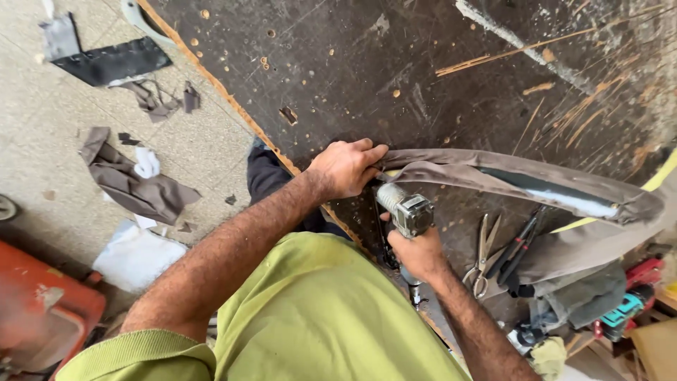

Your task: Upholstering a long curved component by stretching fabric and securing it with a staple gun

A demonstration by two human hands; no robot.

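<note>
Fabric strip (508,176), grey-brown and soft, wraps a long curved piece whose axis runs from the left hand (345,168) rightward across the dark, scarred plywood workbench (367,63), sagging toward the right edge. Left hand presses flat on the strip's near end, fingers closed over it; right hand (417,252) is fisted tight round a metal staple gun (407,212), nose toward the fabric. Scissors (484,254) and pliers (518,247) lie just beside; cloth scraps (137,187) litter the speckled floor.
</note>
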